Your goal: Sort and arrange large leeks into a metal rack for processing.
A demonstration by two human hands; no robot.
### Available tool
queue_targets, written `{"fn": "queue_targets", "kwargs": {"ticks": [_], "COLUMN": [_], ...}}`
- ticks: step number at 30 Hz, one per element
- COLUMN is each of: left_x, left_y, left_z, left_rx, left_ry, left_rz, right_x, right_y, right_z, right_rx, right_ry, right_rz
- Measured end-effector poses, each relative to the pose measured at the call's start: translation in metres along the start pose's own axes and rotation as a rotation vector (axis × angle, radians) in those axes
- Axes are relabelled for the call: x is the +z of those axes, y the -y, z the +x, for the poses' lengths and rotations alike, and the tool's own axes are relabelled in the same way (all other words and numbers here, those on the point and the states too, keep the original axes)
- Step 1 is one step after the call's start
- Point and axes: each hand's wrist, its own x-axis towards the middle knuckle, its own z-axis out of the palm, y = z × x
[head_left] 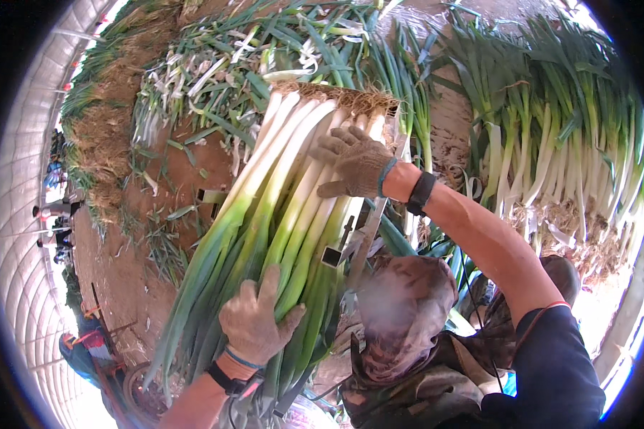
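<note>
A thick row of long green onions (293, 182) lies in front of me, roots at the far end and green leaves toward me. My right hand (358, 161), in a brownish knit glove, rests on the white stems just below the roots. Its fingers are spread. Nearer to me, my left hand (254, 322), gloved the same way, lies on the green leaves with fingers apart. Beneath the onions, parts of a metal frame (368, 243) show at the right side, and a small black-edged piece (331, 256) sticks out beside the stems. Most of the support is hidden.
At the right lies a big heap of green onions (551, 143). Loose leaves and peelings (229, 79) cover the ground at the far side. More onions with roots (100, 136) line the left. Camouflage cloth (408, 322) bulges below my right arm. People (57, 222) are far left.
</note>
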Motion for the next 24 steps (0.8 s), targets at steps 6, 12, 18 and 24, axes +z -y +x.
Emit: {"fn": "queue_targets", "kwargs": {"ticks": [6, 12, 18, 24], "left_x": [0.03, 0.018, 0.009, -0.001], "left_y": [-0.019, -0.037, -0.069, -0.062], "left_z": [0.007, 0.03, 0.03, 0.021], "left_rx": [-0.064, -0.099, -0.06, -0.085], "left_ry": [-0.034, 0.051, -0.063, -0.002], "left_rz": [0.009, 0.028, -0.026, 0.01], "right_x": [0.061, 0.013, -0.005, -0.02], "right_y": [-0.032, -0.013, -0.037, -0.136], "right_z": [-0.002, -0.039, -0.082, -0.211], "right_rx": [-0.027, 0.201, 0.153, 0.52], "right_ry": [-0.38, -0.057, -0.307, -0.153], "right_rz": [0.296, 0.142, 0.151, 0.383]}}
